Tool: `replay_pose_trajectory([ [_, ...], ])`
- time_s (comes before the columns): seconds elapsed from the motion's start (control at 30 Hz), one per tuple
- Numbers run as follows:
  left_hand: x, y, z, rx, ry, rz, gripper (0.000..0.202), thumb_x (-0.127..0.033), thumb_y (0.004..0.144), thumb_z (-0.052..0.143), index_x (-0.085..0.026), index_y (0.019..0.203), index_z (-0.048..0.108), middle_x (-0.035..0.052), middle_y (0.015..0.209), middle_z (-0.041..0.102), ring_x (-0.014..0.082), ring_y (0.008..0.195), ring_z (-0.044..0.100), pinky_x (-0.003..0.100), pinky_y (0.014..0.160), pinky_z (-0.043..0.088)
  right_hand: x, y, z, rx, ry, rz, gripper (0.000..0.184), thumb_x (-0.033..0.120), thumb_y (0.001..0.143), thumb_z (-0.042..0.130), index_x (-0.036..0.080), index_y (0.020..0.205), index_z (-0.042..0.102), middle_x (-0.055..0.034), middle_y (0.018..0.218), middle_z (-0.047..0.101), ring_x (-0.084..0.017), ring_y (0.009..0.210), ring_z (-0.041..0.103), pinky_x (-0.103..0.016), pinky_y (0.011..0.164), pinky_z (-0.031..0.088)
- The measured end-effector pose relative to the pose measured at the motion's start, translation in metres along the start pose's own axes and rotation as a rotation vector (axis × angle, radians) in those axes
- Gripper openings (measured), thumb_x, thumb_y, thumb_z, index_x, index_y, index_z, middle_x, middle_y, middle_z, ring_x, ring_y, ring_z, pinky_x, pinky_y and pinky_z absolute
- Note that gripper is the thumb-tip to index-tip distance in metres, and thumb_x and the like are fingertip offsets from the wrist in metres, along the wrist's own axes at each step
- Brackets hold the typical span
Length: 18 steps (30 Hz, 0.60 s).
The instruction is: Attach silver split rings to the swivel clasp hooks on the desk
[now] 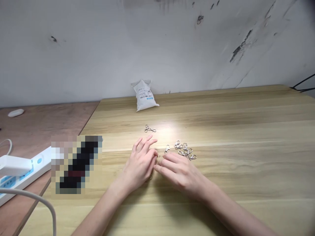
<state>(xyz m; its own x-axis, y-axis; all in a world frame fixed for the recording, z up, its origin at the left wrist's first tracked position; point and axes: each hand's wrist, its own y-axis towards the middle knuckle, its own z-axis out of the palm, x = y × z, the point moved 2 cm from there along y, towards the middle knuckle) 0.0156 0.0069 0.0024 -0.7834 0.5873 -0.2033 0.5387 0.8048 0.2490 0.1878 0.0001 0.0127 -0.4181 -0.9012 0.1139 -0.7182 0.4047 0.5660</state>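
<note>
Both hands meet at the middle of a light wooden table [221,118]. My left hand [140,162] has its outer fingers spread while thumb and forefinger pinch a small metal piece at the point where the hands touch. My right hand [178,171] lies knuckles up, its fingertips pressed to the same spot; what they hold is too small to name. A pile of silver lobster clasps [185,150] lies just beyond my right hand. One single clasp [167,149] sits between the pile and my left hand. Another clasp pair [150,129] lies farther back.
A small white bag [145,95] with a label leans by the wall at the table's back edge. At the left, a white power strip [22,170] with a plug and cable [36,200] rests on a reddish board [44,121]. A blurred dark object [76,164] lies beside it.
</note>
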Motion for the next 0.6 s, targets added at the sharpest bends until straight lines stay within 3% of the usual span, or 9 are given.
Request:
replay_pose_trajectory([
  [0.17, 0.020, 0.001, -0.018, 0.003, -0.035, 0.016, 0.009, -0.016, 0.084, 0.053, -0.022, 0.082, 0.059, 0.0035, 0.132, 0.057, 0.0264, 0.135, 0.040, 0.054, 0.114, 0.025, -0.022, -0.010, 0.007, 0.081, -0.108, 0.138, 0.024, 0.009, 0.095, 0.046, 0.017, 0.082, 0.065, -0.0032, 0.072, 0.062, -0.015, 0.068, 0.048, -0.030, 0.060, 0.037],
  [0.33, 0.027, 0.000, -0.017, 0.034, -0.163, 0.001, 0.007, -0.018, 0.084, 0.056, -0.023, 0.081, 0.061, 0.0007, 0.109, 0.066, 0.0202, 0.110, 0.057, 0.053, 0.115, 0.021, -0.028, -0.011, 0.010, 0.055, -0.150, 0.177, 0.020, 0.016, 0.094, 0.050, 0.019, 0.080, 0.065, -0.0049, 0.078, 0.061, -0.017, 0.070, 0.049, -0.031, 0.061, 0.036],
  [0.4, 0.033, 0.003, -0.012, 0.013, -0.207, -0.045, 0.006, -0.019, 0.086, 0.055, -0.023, 0.087, 0.060, 0.0012, 0.109, 0.065, 0.0187, 0.105, 0.058, 0.050, 0.114, 0.025, -0.027, -0.010, 0.012, 0.047, -0.140, 0.222, 0.015, 0.019, 0.093, 0.051, 0.019, 0.091, 0.066, -0.0085, 0.094, 0.064, -0.020, 0.082, 0.054, -0.033, 0.070, 0.042],
  [0.5, 0.050, 0.015, -0.002, -0.093, -0.169, -0.142, 0.016, -0.023, 0.090, 0.054, -0.022, 0.104, 0.060, 0.0058, 0.116, 0.062, 0.0217, 0.113, 0.056, 0.042, 0.102, 0.041, -0.028, -0.010, 0.018, 0.101, -0.131, 0.293, 0.020, 0.022, 0.094, 0.051, 0.018, 0.110, 0.062, -0.0129, 0.117, 0.060, -0.025, 0.107, 0.054, -0.041, 0.090, 0.044],
  [0.6, 0.067, 0.031, 0.009, -0.140, -0.079, -0.184, 0.034, -0.023, 0.091, 0.055, -0.022, 0.124, 0.054, 0.0093, 0.126, 0.057, 0.0242, 0.118, 0.053, 0.040, 0.100, 0.043, -0.033, -0.012, 0.021, 0.155, -0.126, 0.327, 0.018, 0.022, 0.096, 0.048, 0.018, 0.109, 0.060, -0.0121, 0.118, 0.060, -0.025, 0.110, 0.054, -0.041, 0.092, 0.045],
])
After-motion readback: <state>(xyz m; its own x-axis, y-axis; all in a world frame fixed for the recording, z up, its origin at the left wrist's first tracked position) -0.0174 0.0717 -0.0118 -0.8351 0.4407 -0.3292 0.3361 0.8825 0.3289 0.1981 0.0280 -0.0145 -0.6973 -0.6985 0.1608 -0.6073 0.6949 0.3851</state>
